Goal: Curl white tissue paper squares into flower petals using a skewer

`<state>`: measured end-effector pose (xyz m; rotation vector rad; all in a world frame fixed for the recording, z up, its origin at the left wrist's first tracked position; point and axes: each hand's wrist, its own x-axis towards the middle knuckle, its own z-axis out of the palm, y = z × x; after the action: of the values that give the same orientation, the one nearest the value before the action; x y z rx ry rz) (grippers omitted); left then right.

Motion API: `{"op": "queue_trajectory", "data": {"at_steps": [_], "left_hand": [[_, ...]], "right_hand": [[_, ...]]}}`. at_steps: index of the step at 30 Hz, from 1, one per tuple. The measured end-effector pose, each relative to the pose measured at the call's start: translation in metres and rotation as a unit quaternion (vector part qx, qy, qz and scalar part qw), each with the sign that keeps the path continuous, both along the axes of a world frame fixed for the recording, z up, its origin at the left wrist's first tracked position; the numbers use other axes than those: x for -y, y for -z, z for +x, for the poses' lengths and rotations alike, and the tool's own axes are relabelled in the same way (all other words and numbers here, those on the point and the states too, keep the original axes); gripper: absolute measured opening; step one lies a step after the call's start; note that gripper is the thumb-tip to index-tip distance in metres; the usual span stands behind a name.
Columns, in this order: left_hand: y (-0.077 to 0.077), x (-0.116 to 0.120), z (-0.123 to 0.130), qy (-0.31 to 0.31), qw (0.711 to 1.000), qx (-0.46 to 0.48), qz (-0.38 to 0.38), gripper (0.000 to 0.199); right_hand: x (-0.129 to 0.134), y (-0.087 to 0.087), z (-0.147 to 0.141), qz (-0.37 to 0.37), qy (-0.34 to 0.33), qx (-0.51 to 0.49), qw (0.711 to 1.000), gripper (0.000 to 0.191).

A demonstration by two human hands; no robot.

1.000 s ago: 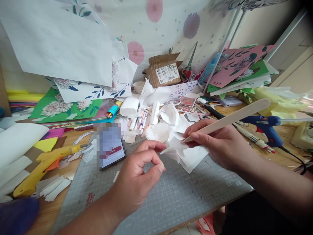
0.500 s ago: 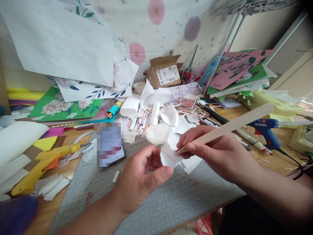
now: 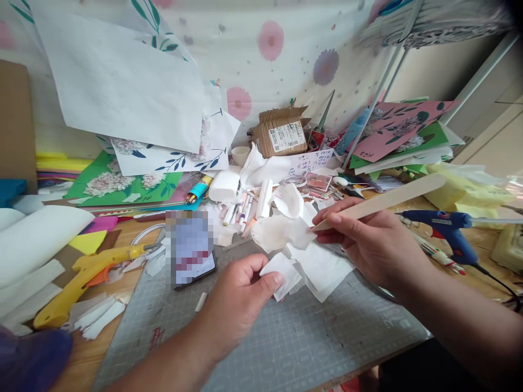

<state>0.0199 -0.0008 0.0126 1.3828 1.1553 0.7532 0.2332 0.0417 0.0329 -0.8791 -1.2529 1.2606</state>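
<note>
the hands are apart: the left hand (image 3: 243, 296) pinches a small white paper piece (image 3: 287, 270) above the gray gridded cutting mat (image 3: 286, 337), and the right hand (image 3: 370, 242) grips a long, flat, pale wooden stick (image 3: 394, 196). nearer the wearer, the mat lies bare to its front edge; beyond the hands, white paper scraps (image 3: 327, 269) crowd it. a dark-edged smartphone (image 3: 196, 279) lies near its left edge.

Nothing reads clearly on the box label (image 3: 285, 136), handwritten sheet (image 3: 314, 160) or cutting mat (image 3: 261, 351).
</note>
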Motion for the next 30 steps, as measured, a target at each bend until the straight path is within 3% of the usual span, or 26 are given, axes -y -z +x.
{"op": "queue_trajectory", "data": {"at_steps": [3, 5, 8, 10, 12, 15, 19, 22, 27, 30], "left_hand": [[0.002, -0.001, 0.0, -0.006, 1.0, -0.007, -0.005, 0.03], [0.003, -0.001, 0.001, -0.005, 1.0, -0.006, -0.01, 0.031], [0.005, -0.001, 0.001, -0.007, 1.0, 0.003, -0.012, 0.03], [0.004, -0.001, 0.002, -0.02, 1.0, 0.007, -0.015, 0.03], [0.003, -0.001, 0.002, -0.026, 0.999, 0.013, -0.02, 0.029], [0.001, 0.0, 0.001, -0.015, 0.999, 0.03, -0.016, 0.028], [0.002, 0.003, -0.002, 0.009, 0.994, 0.106, 0.026, 0.032], [0.003, 0.006, -0.004, 0.029, 0.986, 0.162, 0.021, 0.033], [0.003, 0.007, -0.003, 0.054, 0.963, 0.264, -0.029, 0.019], [0.004, 0.006, -0.002, 0.053, 0.959, 0.276, -0.041, 0.011]], "right_hand": [[-0.002, -0.002, -0.005, 0.138, 0.082, 0.062, 0.985, 0.003], [-0.004, 0.0, -0.01, 0.284, 0.106, 0.177, 0.936, 0.006], [-0.009, 0.007, -0.018, 0.414, 0.033, 0.322, 0.851, 0.009], [-0.012, 0.011, -0.021, 0.419, -0.032, 0.341, 0.841, 0.007], [-0.013, 0.012, -0.021, 0.405, -0.053, 0.324, 0.853, 0.004], [-0.011, 0.009, -0.016, 0.368, -0.032, 0.28, 0.886, 0.003], [0.0, 0.005, -0.008, 0.277, -0.023, 0.199, 0.94, 0.004], [0.013, 0.004, -0.005, 0.2, -0.064, 0.11, 0.972, 0.003], [0.031, 0.003, -0.003, 0.121, -0.137, 0.021, 0.983, 0.005], [0.036, 0.004, -0.004, 0.096, -0.154, -0.008, 0.983, 0.006]]}}
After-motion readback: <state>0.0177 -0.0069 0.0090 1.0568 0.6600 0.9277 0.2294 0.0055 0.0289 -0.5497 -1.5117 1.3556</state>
